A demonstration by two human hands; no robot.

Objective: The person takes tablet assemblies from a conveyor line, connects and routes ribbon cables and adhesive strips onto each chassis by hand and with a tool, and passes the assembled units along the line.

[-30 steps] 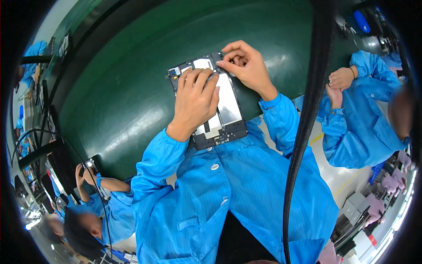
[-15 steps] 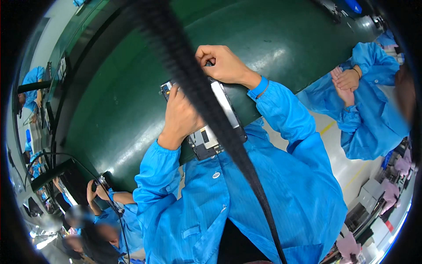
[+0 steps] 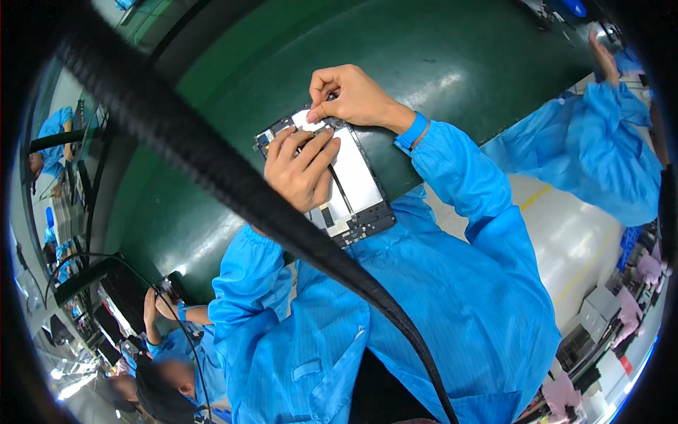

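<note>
An opened tablet (image 3: 361,176) lies at the table's near edge, close to my body, showing white battery panels and dark circuit boards in a black frame. My left hand (image 3: 300,169) rests across its left part, fingers stretched out and slightly apart over the inside. Over the tablet's far end is my right hand (image 3: 357,97), thumb and fingers bent together in a pinch. A small dark thing shows among its curled fingers, too hidden to name. A blue band (image 3: 412,131) circles my right wrist.
The green tabletop (image 3: 212,155) stretches away and to the left. A black strap (image 3: 205,159) crosses the view diagonally. At right sits a co-worker in a blue smock (image 3: 579,152); another works at lower left near a thin black cable (image 3: 187,328).
The black strap has swung left, uncovering more of the tablet. My right thumb has come down toward the tablet, and my left fingers reach further across it. The right co-worker's hands have parted.
</note>
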